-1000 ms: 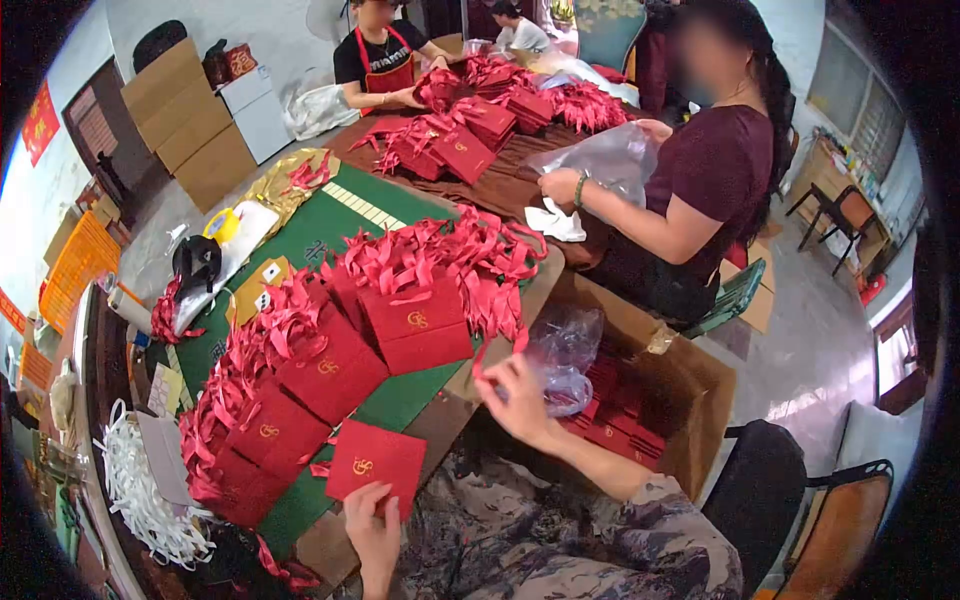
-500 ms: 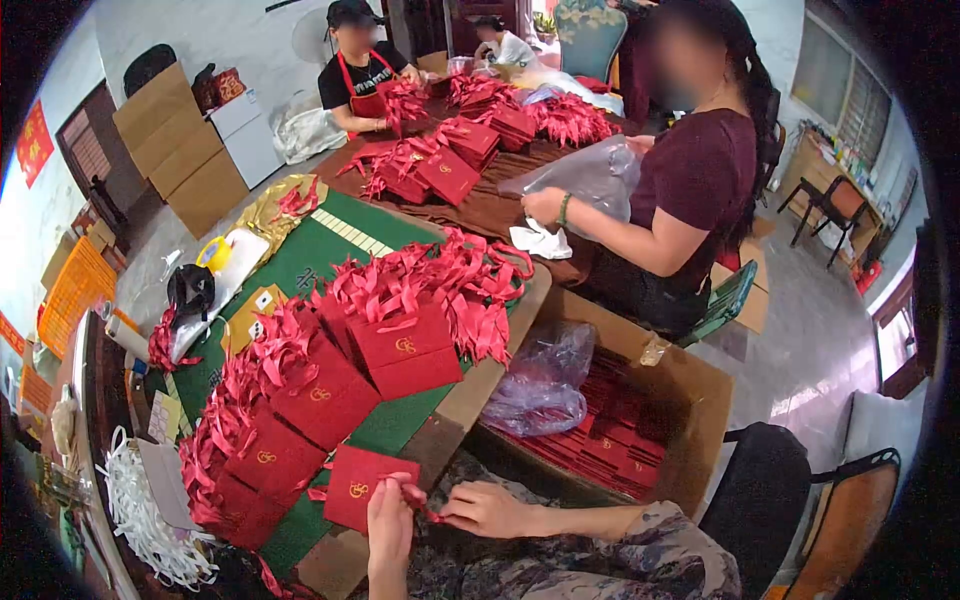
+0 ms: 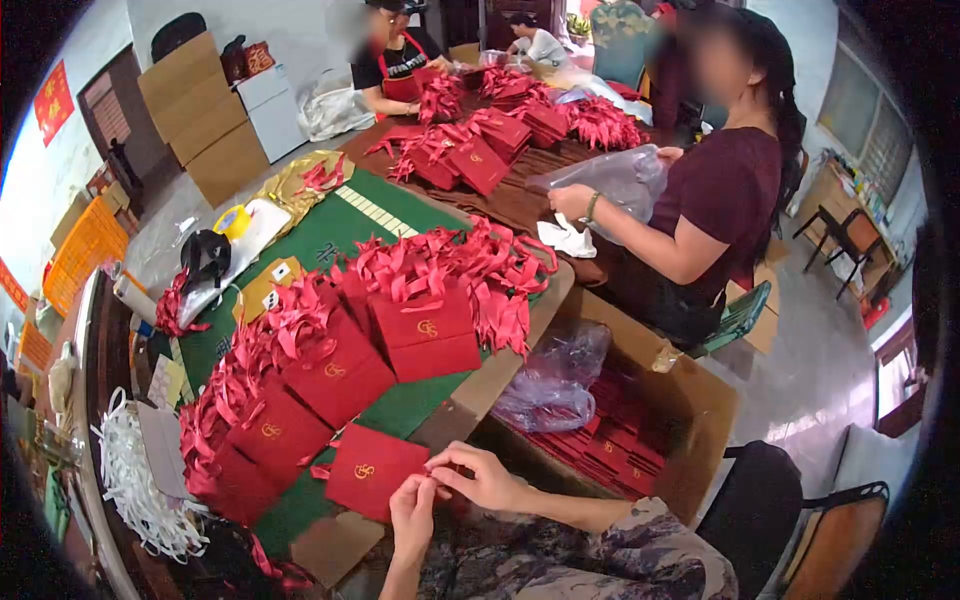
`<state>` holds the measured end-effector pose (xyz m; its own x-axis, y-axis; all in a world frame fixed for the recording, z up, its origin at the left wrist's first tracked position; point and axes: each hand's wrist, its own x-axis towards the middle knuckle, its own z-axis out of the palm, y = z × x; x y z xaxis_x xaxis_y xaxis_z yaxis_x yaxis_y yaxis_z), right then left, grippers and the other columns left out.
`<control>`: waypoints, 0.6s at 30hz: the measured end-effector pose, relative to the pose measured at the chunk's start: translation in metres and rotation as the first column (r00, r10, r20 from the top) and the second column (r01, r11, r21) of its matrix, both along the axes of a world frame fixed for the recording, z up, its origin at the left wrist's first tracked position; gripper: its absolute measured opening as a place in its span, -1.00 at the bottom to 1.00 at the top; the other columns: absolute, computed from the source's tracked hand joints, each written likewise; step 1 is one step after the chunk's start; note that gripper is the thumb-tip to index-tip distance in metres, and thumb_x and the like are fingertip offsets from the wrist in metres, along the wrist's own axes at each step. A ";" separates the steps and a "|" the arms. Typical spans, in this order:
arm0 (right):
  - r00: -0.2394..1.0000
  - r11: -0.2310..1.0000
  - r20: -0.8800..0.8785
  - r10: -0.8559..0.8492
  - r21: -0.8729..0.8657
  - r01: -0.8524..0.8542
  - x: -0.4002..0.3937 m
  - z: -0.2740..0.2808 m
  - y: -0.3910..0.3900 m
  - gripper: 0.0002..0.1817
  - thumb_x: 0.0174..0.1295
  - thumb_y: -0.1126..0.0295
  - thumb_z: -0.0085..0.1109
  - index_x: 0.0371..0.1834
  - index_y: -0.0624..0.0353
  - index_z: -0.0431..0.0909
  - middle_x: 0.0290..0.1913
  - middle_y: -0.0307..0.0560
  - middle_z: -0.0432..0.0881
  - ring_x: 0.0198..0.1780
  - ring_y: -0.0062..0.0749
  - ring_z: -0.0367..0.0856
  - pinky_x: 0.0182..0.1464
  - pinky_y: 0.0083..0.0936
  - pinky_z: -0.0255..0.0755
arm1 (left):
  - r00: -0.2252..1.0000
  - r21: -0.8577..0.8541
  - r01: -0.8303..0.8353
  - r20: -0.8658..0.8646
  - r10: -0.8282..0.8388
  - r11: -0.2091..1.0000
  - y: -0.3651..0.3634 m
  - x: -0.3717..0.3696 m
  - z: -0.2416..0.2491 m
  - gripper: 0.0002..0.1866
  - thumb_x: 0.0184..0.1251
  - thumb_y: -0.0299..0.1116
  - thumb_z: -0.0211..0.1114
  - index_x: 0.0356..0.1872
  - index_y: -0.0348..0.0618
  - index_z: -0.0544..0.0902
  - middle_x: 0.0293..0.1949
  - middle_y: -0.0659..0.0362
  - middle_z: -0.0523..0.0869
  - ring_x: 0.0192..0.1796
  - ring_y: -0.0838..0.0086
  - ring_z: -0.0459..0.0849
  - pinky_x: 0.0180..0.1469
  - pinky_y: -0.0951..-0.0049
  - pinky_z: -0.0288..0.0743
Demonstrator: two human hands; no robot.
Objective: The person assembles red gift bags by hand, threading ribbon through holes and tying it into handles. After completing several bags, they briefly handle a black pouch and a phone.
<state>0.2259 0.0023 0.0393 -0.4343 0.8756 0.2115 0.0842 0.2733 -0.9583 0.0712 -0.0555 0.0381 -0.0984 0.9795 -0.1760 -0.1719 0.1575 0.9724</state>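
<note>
A small red gift bag [image 3: 375,470] with a gold monogram lies at the near edge of the green-topped table, a bit of red ribbon showing at its left side. Close to its right edge, my left hand [image 3: 412,515] is closed with the fingertips pinched. My right hand [image 3: 485,482] meets it there, thumb and fingers also pinched together. Between the fingertips only a trace of red ribbon shows; most of it is hidden by the fingers. Rows of similar red bags [image 3: 330,365] with ribbon handles stand just beyond.
An open cardboard box [image 3: 705,400] at the right holds flat red bags and clear plastic [image 3: 550,385]. White paper strips [image 3: 140,490] lie at the left. Across the table a person in a maroon shirt [image 3: 725,185] holds a plastic bag; another person handles red bags at the back.
My right hand has moved in from the right to join my left hand, closing the gap where ribbon stretched between them. The whole view has shifted slightly.
</note>
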 end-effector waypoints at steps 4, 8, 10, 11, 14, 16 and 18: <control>0.989 0.963 -0.104 0.106 -0.236 -0.128 -0.003 -0.003 0.004 -0.78 0.48 0.39 0.15 0.00 0.32 0.62 -0.15 -0.13 0.64 -0.15 -0.55 0.62 -0.10 -0.54 0.51 | 0.999 0.024 0.038 -0.029 -0.037 0.999 0.000 -0.005 0.002 -0.74 0.60 -0.38 0.10 -0.24 -0.32 0.69 -0.34 0.23 0.73 -0.23 0.62 0.65 -0.11 0.55 0.52; 0.958 0.827 -0.249 0.144 -0.502 -0.255 0.001 0.004 0.007 -0.85 0.49 0.45 0.13 -0.05 0.29 0.62 -0.21 -0.21 0.66 -0.17 -0.63 0.60 -0.10 -0.60 0.51 | 0.988 -0.025 0.137 -0.067 -0.138 0.990 0.000 -0.010 -0.003 -0.71 0.59 -0.30 0.13 -0.25 -0.32 0.69 -0.30 0.23 0.75 -0.18 0.59 0.66 -0.02 0.52 0.51; 0.955 0.836 -0.272 0.120 -0.491 -0.245 -0.002 -0.002 0.007 -0.88 0.48 0.47 0.12 -0.08 0.28 0.62 -0.21 -0.23 0.67 -0.17 -0.64 0.60 -0.11 -0.62 0.50 | 0.983 -0.007 0.139 -0.123 -0.139 0.990 -0.003 -0.015 -0.005 -0.75 0.55 -0.31 0.19 -0.20 -0.31 0.70 -0.27 0.25 0.75 -0.18 0.59 0.67 -0.07 0.53 0.52; 0.962 0.857 -0.258 0.090 -0.472 -0.206 -0.002 -0.001 0.007 -0.88 0.48 0.48 0.12 -0.09 0.27 0.62 -0.20 -0.24 0.67 -0.17 -0.66 0.59 -0.11 -0.63 0.50 | 0.978 -0.021 0.139 -0.154 -0.140 0.990 -0.003 -0.017 0.002 -0.77 0.53 -0.31 0.22 -0.18 -0.29 0.70 -0.25 0.24 0.76 -0.19 0.57 0.68 -0.10 0.53 0.53; 0.979 0.910 -0.195 0.064 -0.392 -0.138 -0.005 -0.002 0.011 -0.90 0.48 0.47 0.12 -0.09 0.26 0.58 -0.17 -0.26 0.68 -0.16 -0.72 0.58 -0.10 -0.66 0.49 | 0.862 0.222 -0.080 -0.474 0.179 0.972 -0.004 -0.029 0.016 -0.84 0.34 -0.39 0.42 -0.14 -0.22 0.72 -0.22 0.13 0.73 -0.19 0.49 0.72 -0.18 0.49 0.56; 0.979 0.909 -0.194 0.059 -0.395 -0.133 -0.009 0.002 0.014 -0.90 0.48 0.46 0.13 -0.09 0.27 0.56 -0.17 -0.24 0.68 -0.16 -0.72 0.59 -0.10 -0.67 0.49 | 0.658 0.377 -0.153 -0.651 0.379 0.913 -0.001 -0.048 0.015 -0.84 0.28 -0.46 0.42 -0.14 -0.20 0.72 -0.25 0.10 0.71 -0.20 0.37 0.71 -0.14 0.41 0.57; 0.986 0.914 -0.165 0.032 -0.394 -0.096 -0.011 0.001 0.015 -0.92 0.49 0.46 0.09 -0.11 0.24 0.53 -0.20 -0.20 0.70 -0.24 -0.65 0.57 -0.11 -0.63 0.48 | 0.529 0.424 -0.197 -0.713 0.460 0.884 0.001 -0.066 0.015 -0.84 0.27 -0.47 0.39 -0.14 -0.21 0.70 -0.28 0.09 0.69 -0.22 0.30 0.68 -0.13 0.35 0.57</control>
<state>0.2153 0.0177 0.0402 -0.4828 0.8718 -0.0823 -0.0759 -0.1353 -0.9879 0.0052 -0.0547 0.0534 -0.3899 0.8355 0.3872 0.6809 -0.0215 0.7320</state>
